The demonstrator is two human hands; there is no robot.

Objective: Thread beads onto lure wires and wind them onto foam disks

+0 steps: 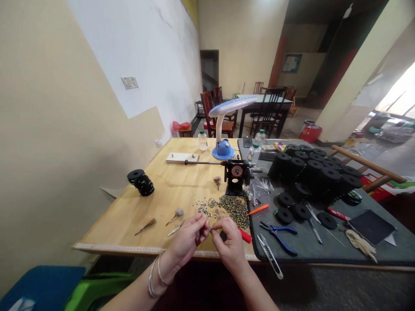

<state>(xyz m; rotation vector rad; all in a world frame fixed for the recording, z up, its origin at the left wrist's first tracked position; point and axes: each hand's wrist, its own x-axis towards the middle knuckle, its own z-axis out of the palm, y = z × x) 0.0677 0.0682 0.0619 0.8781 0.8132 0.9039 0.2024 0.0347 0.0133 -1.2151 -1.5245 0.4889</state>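
Observation:
Near the table's front edge, my left hand (193, 235) and my right hand (228, 239) meet almost fingertip to fingertip. Both are closed in a pinch, and whatever lies between the fingers is too small to make out. Just beyond them a pile of small dark-and-yellow pieces (236, 208) covers the wood. Tiny coloured beads (202, 206) lie scattered to its left. A red-handled tool (245, 235) shows partly behind my right hand. Behind the pile stands a black hand-cranked winder (236, 175) with a long rod pointing left.
Blue-handled pliers (280, 237) and thread snips (269, 255) lie on the grey mat (308, 255) at right. Black foam spools (311, 170) are stacked behind them. A blue-and-white desk lamp (223, 149) stands at the back. Another spool stack (141, 182) is at left.

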